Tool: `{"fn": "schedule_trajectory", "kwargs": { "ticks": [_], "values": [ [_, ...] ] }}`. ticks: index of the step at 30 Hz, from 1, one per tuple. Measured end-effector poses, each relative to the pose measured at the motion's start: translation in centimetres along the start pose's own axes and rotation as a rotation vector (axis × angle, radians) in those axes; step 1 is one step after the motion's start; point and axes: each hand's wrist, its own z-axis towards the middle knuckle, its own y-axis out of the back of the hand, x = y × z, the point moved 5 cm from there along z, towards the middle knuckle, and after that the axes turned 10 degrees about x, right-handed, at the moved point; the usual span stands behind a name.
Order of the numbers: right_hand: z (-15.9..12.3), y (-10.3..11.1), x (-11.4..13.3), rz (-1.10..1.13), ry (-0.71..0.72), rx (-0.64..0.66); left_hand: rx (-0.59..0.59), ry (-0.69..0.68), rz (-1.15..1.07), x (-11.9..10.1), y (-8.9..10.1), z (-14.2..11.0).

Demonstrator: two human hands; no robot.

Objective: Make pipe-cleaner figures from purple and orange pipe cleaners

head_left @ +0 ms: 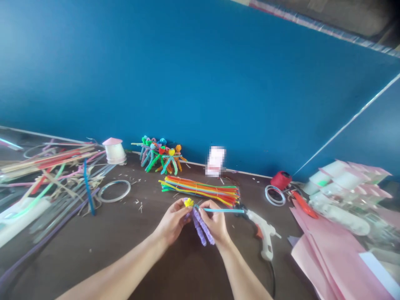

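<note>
Between my two hands is a small pipe-cleaner figure with a yellow head and purple coiled legs that hang down. My left hand pinches it just by the yellow head. On the other side, my right hand has its fingers closed on a light blue pipe cleaner, which sticks out to the right from the figure's upper body. How the blue piece joins the figure is hidden by the fingers. Just beyond my hands lies a tied bundle of colourful pipe cleaners.
Several finished pipe-cleaner figures stand against the blue wall. A white glue gun with a cord lies to the right, near pink sheets and red-handled pliers. Loose pipe cleaners and sticks cover the left side.
</note>
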Motion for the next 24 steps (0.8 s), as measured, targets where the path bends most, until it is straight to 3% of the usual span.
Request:
{"fn": "schedule_trajectory", "kwargs": {
  "ticks": [7, 24],
  "values": [
    [-0.31, 0.29, 0.88, -0.177, 0.044, 0.030, 0.022, -0.001, 0.049, -0.21, -0.10, 0.01],
    [-0.36, 0.07, 0.92, -0.269, 0.021, 0.034, 0.034, 0.036, 0.027, -0.24, 0.01, 0.29]
  ]
}}
